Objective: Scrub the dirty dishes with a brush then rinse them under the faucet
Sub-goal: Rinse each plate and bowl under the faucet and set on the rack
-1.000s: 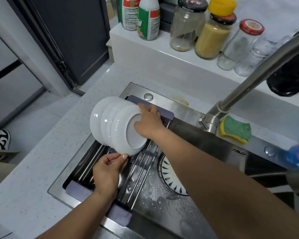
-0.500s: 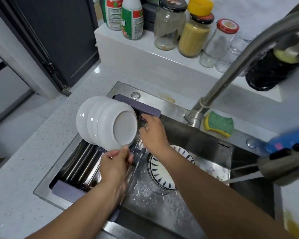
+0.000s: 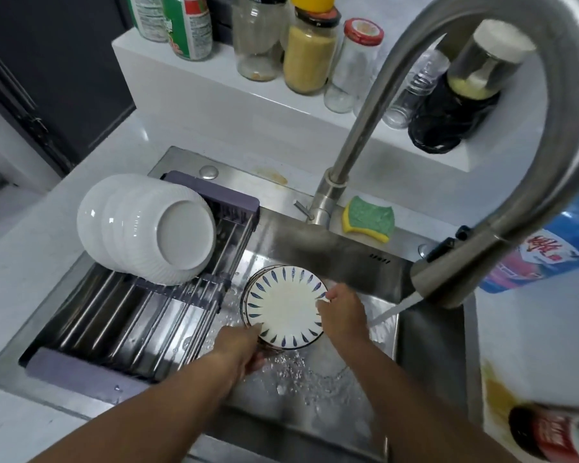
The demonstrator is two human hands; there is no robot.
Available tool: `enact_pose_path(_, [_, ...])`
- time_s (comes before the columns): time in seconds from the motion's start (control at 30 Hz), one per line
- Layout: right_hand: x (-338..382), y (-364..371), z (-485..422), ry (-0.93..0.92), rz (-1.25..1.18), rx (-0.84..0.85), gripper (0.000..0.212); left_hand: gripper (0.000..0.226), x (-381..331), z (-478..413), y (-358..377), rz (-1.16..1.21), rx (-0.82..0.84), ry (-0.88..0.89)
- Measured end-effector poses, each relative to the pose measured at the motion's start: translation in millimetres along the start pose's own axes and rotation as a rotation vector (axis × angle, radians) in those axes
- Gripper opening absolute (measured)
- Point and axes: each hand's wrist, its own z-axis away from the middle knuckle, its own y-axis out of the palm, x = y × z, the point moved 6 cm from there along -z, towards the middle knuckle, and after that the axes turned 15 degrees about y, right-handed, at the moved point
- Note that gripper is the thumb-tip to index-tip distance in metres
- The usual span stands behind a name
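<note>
White counter round a steel sink; the faucet runs. White bowls lean on the rack. Low in the basin is the blue-leafed plate, with left hand and right hand each with grip pinching its rim. A blue bottle bears red characters (too blurred to read).

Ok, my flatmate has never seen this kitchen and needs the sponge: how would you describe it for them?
Find the steel sink and follow its back ledge to the base of the tall curved faucet. Just right of that base lies the sponge. It is the only soft thing there: green on top, yellow underneath, with wavy edges.
</note>
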Motion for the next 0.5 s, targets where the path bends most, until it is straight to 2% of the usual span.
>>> enact_pose_path(0.1, [-23,-1,-10,0.098,0.124,0.075,0.037,0.027,8,-12,5,-0.105,0.038,0.041])
enact_pose_path(0.17, [-38,5,-13,0.174,0.117,0.150,0.047,0.027,11,-20,9,-0.189,0.071,0.081])
enact_pose_path(0.2, [-45,9,-16,0.192,0.102,0.190,0.046,0.027,12,-22,11,-0.222,0.083,0.097])
enact_pose_path(0.33, [-48,13,-12,0.217,0.001,0.315,0.017,0.024,19,-29,15,-0.241,0.096,0.092])
enact_pose_path(0.5, [-46,21,-13,0.301,-0.067,0.290,0.006,0.013,24,-26,16,-0.094,0.060,-0.011])
